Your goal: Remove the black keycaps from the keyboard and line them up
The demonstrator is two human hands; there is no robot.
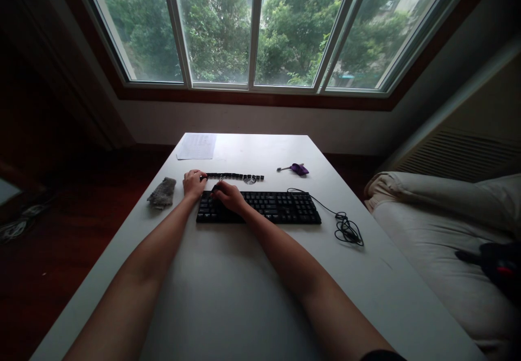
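A black computer keyboard (277, 207) lies across the middle of the white table, and a straight row of small black keycaps (236, 176) runs behind it. At the row's left end, my left hand (194, 183) has its fingers curled, the tips closed at a dark keycap. My right hand (228, 196) is over the upper left part of the keyboard. Its fingers are pinched together near a small dark thing too small to name. Thin wire loops (249, 181) lie by the row; their kind is unclear.
A crumpled grey cloth (162, 192) lies left of my left hand. Papers (197, 146) lie at the table's far left corner. A small brush (284, 169) and a purple item (300, 169) lie behind the keyboard. Its coiled cable (348, 229) rests to the right.
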